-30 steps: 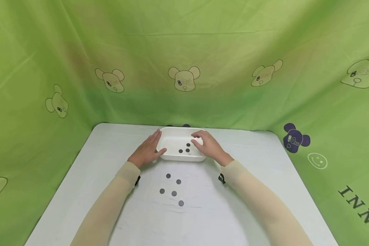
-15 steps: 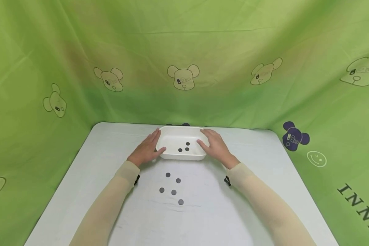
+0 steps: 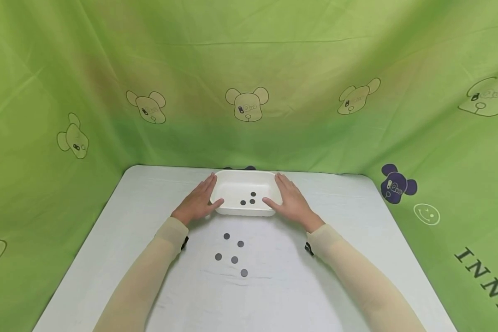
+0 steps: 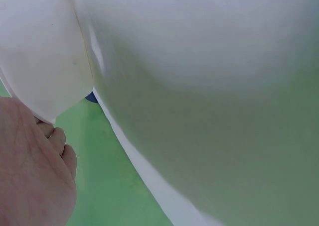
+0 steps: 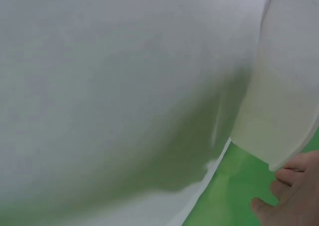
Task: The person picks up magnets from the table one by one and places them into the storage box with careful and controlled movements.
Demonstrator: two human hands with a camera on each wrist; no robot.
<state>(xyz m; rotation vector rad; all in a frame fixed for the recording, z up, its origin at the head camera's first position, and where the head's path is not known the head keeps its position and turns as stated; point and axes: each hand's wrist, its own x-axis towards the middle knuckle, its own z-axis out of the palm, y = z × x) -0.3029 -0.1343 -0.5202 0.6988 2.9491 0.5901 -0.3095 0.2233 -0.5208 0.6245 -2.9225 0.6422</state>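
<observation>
White, rectangular and plastic-looking, the tray (image 3: pixel 246 212) holds three small dark round discs (image 3: pixel 252 201) near the far edge of the white desk (image 3: pixel 348 226). The left hand (image 3: pixel 197 201) and right hand (image 3: pixel 293 201) touch its ends, fingers outstretched. They seem to be steadying or positioning it; shifting it next would call for even pressure. Five flat grey discs (image 3: pixel 234 260) lie in front.
</observation>
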